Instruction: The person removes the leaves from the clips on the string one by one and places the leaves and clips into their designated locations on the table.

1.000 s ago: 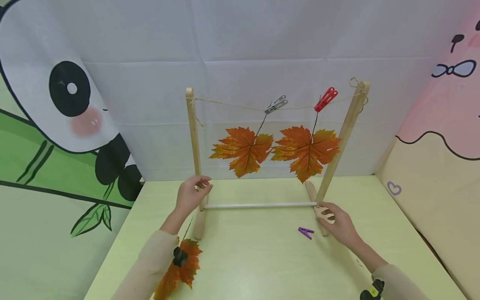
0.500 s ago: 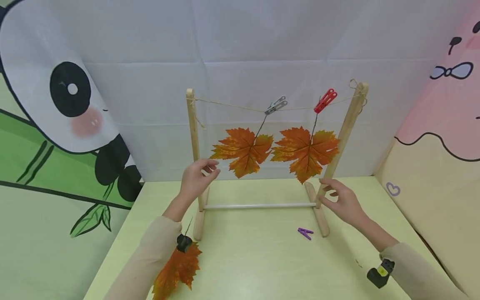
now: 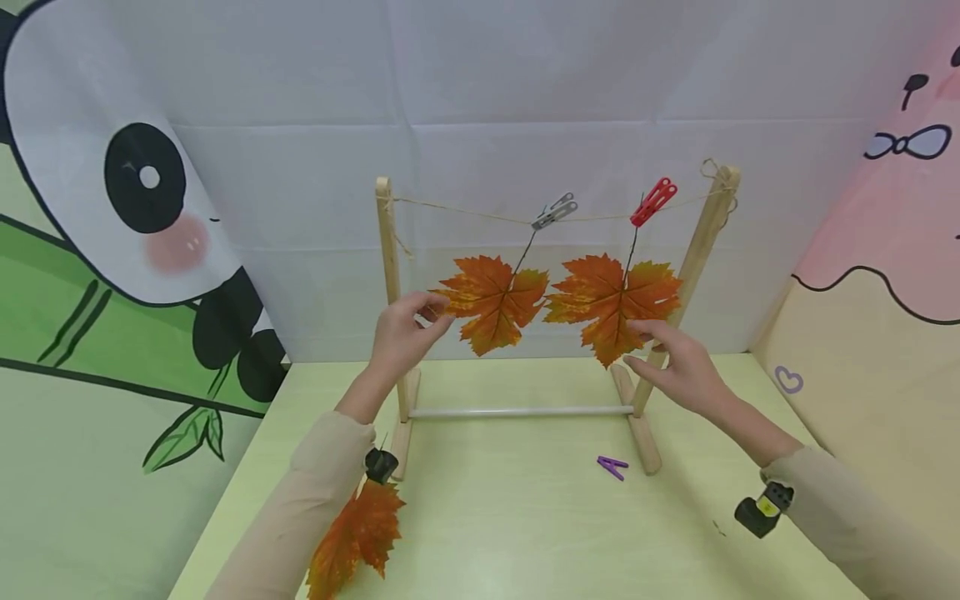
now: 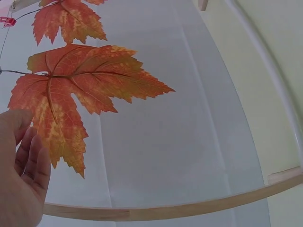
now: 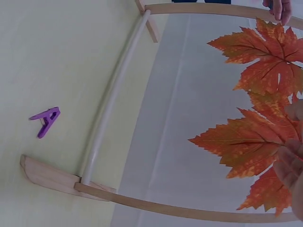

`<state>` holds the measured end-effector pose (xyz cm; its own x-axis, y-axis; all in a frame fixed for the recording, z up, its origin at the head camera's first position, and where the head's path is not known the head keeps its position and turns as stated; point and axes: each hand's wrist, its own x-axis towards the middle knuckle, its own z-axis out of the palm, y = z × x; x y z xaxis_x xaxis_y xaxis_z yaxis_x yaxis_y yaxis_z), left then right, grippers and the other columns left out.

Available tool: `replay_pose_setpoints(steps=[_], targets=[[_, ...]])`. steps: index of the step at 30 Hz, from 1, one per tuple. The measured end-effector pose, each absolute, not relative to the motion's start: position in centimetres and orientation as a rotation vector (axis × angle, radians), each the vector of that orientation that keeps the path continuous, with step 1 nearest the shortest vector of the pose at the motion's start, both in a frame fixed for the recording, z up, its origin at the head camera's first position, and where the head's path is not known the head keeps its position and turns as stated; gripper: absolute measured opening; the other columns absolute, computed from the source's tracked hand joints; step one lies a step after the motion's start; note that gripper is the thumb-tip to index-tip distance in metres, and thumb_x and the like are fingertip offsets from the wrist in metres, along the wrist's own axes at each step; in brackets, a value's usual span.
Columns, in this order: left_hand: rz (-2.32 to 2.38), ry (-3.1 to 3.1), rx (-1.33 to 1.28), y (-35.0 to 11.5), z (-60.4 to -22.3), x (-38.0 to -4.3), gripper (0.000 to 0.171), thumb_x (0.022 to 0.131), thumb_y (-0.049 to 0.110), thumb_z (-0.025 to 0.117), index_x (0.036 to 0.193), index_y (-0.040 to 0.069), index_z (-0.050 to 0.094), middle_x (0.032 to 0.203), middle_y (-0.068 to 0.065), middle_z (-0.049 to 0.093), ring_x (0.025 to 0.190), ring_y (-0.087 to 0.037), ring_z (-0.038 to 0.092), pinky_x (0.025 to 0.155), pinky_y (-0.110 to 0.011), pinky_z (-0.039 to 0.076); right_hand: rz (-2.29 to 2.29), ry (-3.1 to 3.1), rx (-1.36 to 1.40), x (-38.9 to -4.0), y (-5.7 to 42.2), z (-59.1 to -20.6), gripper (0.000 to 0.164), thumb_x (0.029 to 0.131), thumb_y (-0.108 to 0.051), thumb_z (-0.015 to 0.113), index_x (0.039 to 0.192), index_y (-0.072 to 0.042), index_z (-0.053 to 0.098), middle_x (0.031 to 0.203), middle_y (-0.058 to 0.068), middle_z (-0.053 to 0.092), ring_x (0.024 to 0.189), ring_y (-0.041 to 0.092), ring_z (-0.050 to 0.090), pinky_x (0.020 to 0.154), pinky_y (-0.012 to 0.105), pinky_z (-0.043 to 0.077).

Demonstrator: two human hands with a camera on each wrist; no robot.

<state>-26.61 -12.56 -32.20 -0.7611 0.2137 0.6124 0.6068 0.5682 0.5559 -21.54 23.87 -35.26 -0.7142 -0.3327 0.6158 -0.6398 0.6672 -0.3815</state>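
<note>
Orange, thin, easy to bend: go soft

2 leaves hang by dark stems: the left leaf (image 3: 495, 308) under the grey clip (image 3: 553, 212), the right leaf (image 3: 600, 296) under the red clip (image 3: 654, 202). The string (image 3: 465, 210) runs b/w 2 wood posts (image 3: 387, 242). L hand (image 3: 405, 337) is at the left leaf's outer edge, fingers bent a bit; can't tell if it pinches the leaf. R hand (image 3: 686, 375) is by the low part of the right leaf, thumb & fingers apart, not gripping; can't tell if it touches.

Prob. the leaves are being set straight. Best way: use fingertips only, take just the edge, turn it slow. Don't tug, b/c a hard pull may pop a clip off. Watch for bumps, the 2 leaves are v. close. A 3rd leaf (image 3: 360, 533) & the purple clip (image 3: 612, 467) lie on the table (image 3: 487, 517).
</note>
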Motion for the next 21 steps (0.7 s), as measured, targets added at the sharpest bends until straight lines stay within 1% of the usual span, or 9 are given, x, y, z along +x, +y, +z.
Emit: replay_pose_setpoints(steps=[2,6,9,12,15,18,21], targets=[[-1.079,-2.304,-0.666,-12.2,-31.9,-26.7,0.018,0.079,0.01,0.07,0.095,0.003,0.067,0.086,-0.009,0.064,0.073,-0.018,0.06,0.057,-0.028,0.05,0.799,-2.366,0.773,-21.7,23.6,-34.6,0.047,0.07,0.002,0.073,0.114,0.005,0.056,0.105,0.018,0.061,0.089,0.028,0.058,0.067,0.039,0.051],[-1.065,-2.265,-0.709,-11.5,-31.0,-26.8,0.019,0.078,0.008,0.07,0.096,0.002,0.067,0.088,-0.011,0.064,0.072,-0.02,0.061,0.062,-0.033,0.052,0.781,-2.325,0.817,-22.1,23.2,-33.4,0.051,0.067,0.003,0.075,0.114,0.006,0.056,0.103,0.019,0.061,0.089,0.03,0.058,0.068,0.043,0.05],[-1.053,-2.248,-0.732,-10.9,-30.3,-26.7,0.02,0.078,0.007,0.07,0.097,0.001,0.066,0.088,-0.011,0.064,0.072,-0.021,0.061,0.064,-0.034,0.052,0.757,-2.301,0.838,-22.4,23.0,-32.4,0.052,0.066,0.002,0.076,0.113,0.006,0.056,0.103,0.019,0.061,0.087,0.029,0.059,0.068,0.043,0.05],[-1.035,-2.244,-0.751,-10.3,-29.6,-26.8,0.021,0.079,0.008,0.069,0.098,0.001,0.066,0.086,-0.011,0.063,0.071,-0.02,0.059,0.063,-0.033,0.051,0.745,-2.286,0.855,-22.5,22.7,-31.3,0.05,0.067,0.002,0.076,0.113,0.006,0.057,0.105,0.019,0.061,0.087,0.029,0.059,0.069,0.039,0.049],[-1.028,-2.252,-0.753,-9.6,-28.9,-26.9,0.022,0.08,0.01,0.069,0.1,0.003,0.066,0.086,-0.009,0.063,0.072,-0.019,0.059,0.063,-0.031,0.05,0.76,-2.268,0.864,-22.7,22.4,-30.1,0.049,0.068,0.003,0.075,0.113,0.006,0.057,0.106,0.018,0.061,0.09,0.029,0.059,0.073,0.03,0.048],[-1.053,-2.26,-0.757,-8.8,-28.3,-27.1,0.022,0.08,0.011,0.068,0.101,0.003,0.065,0.087,-0.009,0.062,0.074,-0.019,0.06,0.066,-0.029,0.05,0.78,-2.241,0.874,-22.9,21.9,-28.9,0.049,0.068,0.004,0.074,0.114,0.006,0.057,0.107,0.018,0.061,0.091,0.028,0.058,0.076,0.023,0.045],[-1.084,-2.261,-0.767,-8.1,-27.8,-27.2,0.024,0.08,0.01,0.068,0.102,0.002,0.065,0.09,-0.01,0.062,0.075,-0.019,0.059,0.068,-0.029,0.05,0.789,-2.217,0.892,-22.9,21.4,-27.7,0.049,0.069,0.005,0.073,0.115,0.006,0.057,0.108,0.018,0.061,0.09,0.028,0.058,0.075,0.02,0.044]])
